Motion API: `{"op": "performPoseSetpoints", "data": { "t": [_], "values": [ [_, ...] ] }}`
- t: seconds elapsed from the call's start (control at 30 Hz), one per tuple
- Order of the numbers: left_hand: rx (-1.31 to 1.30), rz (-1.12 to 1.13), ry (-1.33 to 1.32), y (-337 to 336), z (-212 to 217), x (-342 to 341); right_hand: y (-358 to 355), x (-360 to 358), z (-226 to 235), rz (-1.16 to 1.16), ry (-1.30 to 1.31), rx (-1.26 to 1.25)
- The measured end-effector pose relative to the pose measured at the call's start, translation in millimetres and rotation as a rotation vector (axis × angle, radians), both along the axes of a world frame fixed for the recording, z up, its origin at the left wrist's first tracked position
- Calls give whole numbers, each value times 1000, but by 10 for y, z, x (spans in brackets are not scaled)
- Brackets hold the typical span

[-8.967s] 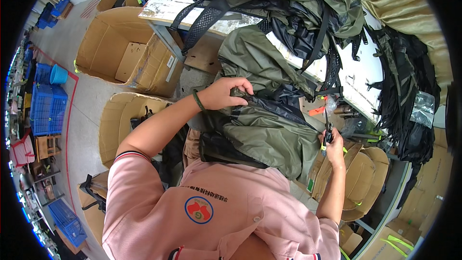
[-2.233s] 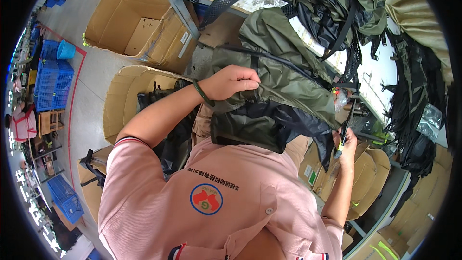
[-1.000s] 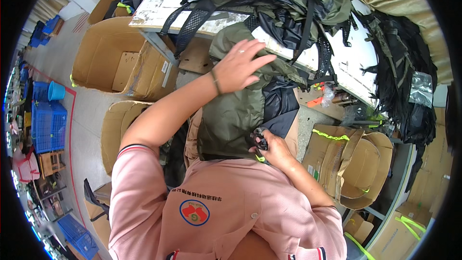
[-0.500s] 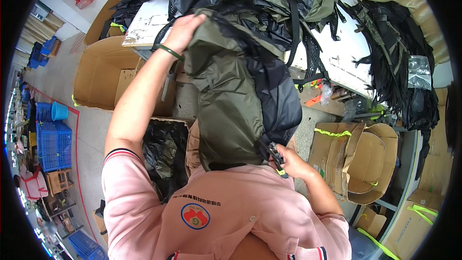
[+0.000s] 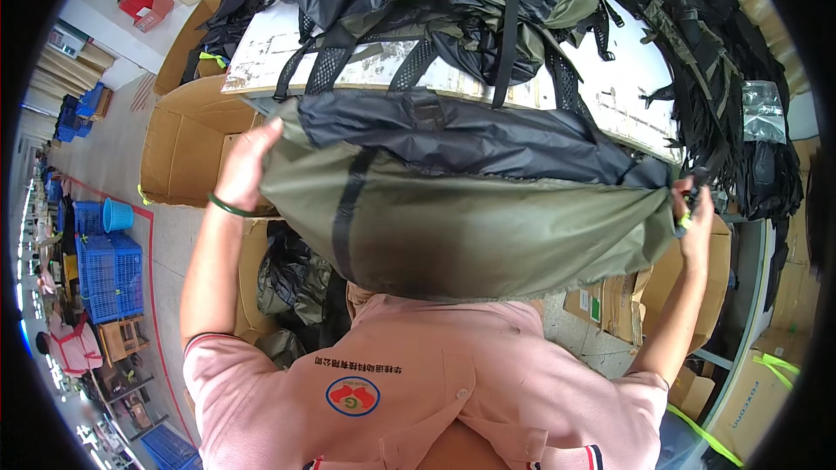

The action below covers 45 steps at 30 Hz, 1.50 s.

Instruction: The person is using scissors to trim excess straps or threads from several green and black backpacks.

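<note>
Fabric point(image 5: 488, 231), olive and black, stretched crosswise at centre, running from 9 o'clock to 3, just short of the worn white tabletop point(image 5: 266, 57). Left hand point(image 5: 244, 165), 9 to 10 o'clock: thumb closed over the upper corner, remaining fingers mostly hidden. Right hand point(image 5: 692, 218), 3 o'clock: curled round a dark hand tool point(image 5: 697, 181), probably scissors, blurred; fabric's far end met its fingers, whether pinched could not be told.

Main risk, judged: tool tip against thin cloth, so a sharp tug could have nicked it. Corner might also have slipped from the left thumb under tension, or mesh straps point(image 5: 414, 65) at 12 o'clock snagged the upper edge.

Versus half a second earlier: fabric had hung lengthwise, left hand at 11 o'clock, right between 4 and 5.
</note>
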<state>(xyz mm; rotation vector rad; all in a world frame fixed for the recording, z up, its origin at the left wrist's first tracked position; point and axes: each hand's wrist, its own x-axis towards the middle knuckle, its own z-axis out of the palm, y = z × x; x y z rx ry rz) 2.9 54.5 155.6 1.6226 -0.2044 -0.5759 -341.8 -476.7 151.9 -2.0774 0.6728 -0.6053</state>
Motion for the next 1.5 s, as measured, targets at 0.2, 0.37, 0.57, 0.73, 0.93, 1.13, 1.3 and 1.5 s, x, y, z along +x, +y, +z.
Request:
{"op": "performPoseSetpoints", "data": {
  "t": [0.2, 0.37, 0.57, 0.73, 0.93, 1.13, 1.3, 1.5],
  "values": [
    [726, -53, -750, 195, -927, -307, 175, 316, -626, -15, 274, -196],
    [476, -360, -1090, -425, -702, -278, 543, 709, -708, 212, 182, 11],
    [523, -611, -956, -810, -1406, 19, 811, 1166, -1328, 368, 142, 470],
    [410, -637, -515, -757, -1576, 156, 726, 1238, -1776, 467, 254, 228],
    [416, -669, -303, -712, -1637, 167, 666, 1195, -1870, 349, 316, 322],
    [91, -685, -258, -565, -1602, 185, 640, 1053, -1540, 333, 287, 279],
    [61, -639, 109, -434, -1507, 154, 575, 990, -1474, 387, 311, 256],
    [-119, -603, 217, -619, -1309, 21, 504, 847, -1582, 329, 392, 200]
  ]
}}
